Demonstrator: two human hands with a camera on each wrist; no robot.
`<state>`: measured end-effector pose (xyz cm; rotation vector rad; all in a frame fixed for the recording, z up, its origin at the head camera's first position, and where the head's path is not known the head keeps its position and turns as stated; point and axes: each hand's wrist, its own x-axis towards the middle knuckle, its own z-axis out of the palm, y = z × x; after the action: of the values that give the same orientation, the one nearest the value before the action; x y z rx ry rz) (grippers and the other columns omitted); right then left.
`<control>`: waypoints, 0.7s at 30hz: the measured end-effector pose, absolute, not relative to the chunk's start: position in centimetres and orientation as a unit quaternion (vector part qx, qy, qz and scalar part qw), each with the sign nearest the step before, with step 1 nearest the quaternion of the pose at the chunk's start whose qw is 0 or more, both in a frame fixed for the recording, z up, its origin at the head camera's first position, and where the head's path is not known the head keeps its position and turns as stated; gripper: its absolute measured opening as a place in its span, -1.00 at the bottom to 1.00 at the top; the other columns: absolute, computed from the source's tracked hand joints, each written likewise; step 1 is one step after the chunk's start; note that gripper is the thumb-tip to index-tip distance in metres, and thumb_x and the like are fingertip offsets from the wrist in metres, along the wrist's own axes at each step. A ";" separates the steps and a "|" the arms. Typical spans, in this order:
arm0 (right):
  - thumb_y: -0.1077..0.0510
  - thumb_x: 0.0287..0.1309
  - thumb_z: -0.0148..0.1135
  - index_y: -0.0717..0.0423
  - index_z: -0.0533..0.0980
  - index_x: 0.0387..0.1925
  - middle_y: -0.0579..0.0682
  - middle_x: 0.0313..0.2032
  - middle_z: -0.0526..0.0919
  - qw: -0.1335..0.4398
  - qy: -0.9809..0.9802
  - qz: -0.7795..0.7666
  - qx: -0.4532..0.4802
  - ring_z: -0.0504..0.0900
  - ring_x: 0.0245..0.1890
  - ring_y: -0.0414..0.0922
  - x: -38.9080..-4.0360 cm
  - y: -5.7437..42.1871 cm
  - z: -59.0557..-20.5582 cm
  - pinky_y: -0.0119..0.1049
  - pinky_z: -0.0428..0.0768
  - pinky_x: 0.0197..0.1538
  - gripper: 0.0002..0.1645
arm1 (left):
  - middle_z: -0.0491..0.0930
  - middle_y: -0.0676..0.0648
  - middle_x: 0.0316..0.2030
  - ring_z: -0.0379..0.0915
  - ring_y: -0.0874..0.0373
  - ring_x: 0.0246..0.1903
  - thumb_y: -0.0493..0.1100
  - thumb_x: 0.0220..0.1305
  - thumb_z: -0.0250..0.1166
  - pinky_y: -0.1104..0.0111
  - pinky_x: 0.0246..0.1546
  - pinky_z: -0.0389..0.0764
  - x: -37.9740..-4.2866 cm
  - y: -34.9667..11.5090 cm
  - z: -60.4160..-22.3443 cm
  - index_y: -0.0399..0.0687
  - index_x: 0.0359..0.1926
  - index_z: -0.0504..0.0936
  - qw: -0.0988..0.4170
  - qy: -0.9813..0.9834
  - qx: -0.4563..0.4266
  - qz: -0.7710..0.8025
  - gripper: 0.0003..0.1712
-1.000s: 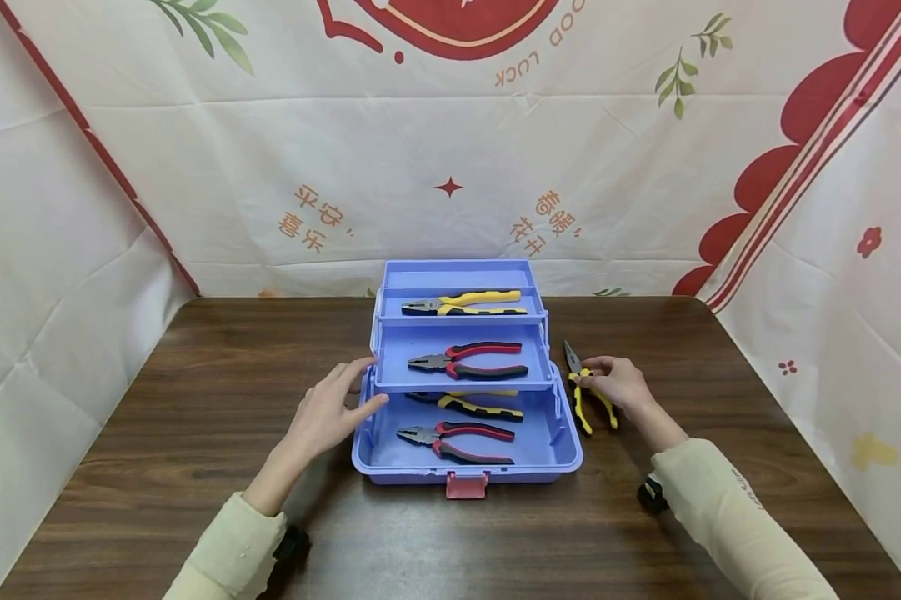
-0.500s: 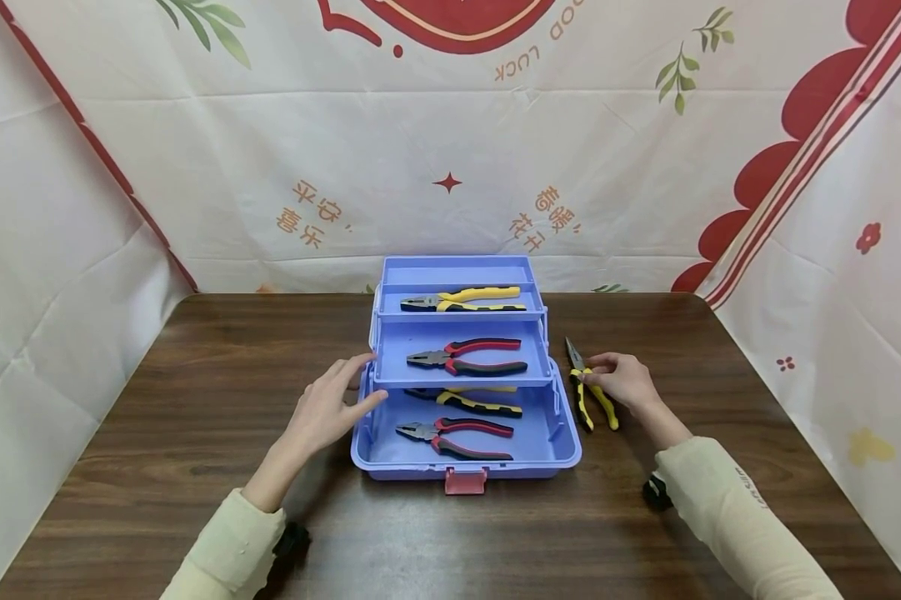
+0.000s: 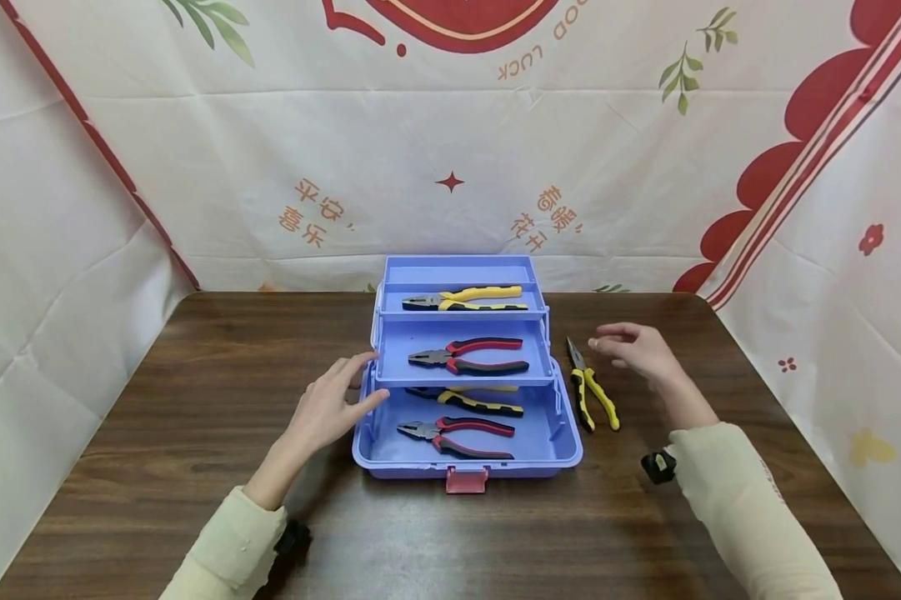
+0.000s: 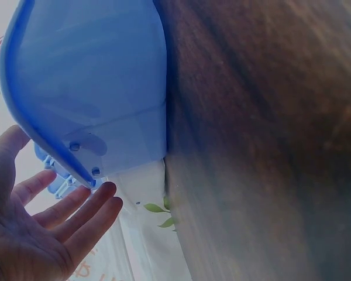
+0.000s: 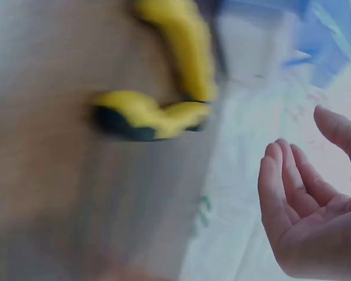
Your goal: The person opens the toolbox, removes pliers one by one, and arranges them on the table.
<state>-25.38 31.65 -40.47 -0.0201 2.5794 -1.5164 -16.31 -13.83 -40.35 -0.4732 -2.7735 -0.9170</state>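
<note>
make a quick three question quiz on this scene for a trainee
1. True or false: the right hand is apart from the yellow-and-black-handled long-nose metal pliers.
2. How many pairs of pliers can be seen inside the open blue plastic toolbox?
3. What lies on the toolbox's middle tray? a) red-and-black-handled pliers b) yellow-and-black-handled pliers c) nothing

Key: 1 true; 2 four; 3 a.

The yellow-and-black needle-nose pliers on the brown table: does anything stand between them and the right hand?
Nothing visible stands between the right hand and these pliers; the blue plastic toolbox lies on their other side.
</note>
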 end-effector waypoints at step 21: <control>-0.02 -0.02 0.27 0.21 0.34 0.10 0.14 -0.03 0.43 0.101 0.848 -0.513 -0.084 0.41 -0.03 0.01 -28.3 19.5 -29.1 -0.08 0.36 0.01 -0.33 | 0.41 -0.13 -0.01 0.49 0.08 -0.24 0.14 0.08 0.21 0.12 -0.34 0.47 -16.2 -13.8 -40.4 0.07 0.18 0.31 0.091 -0.935 -0.155 -0.307 -0.35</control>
<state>-28.32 19.46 -29.06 -0.2470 2.5060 -1.5163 -16.22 -13.75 -40.36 -0.4598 -2.7776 -0.9138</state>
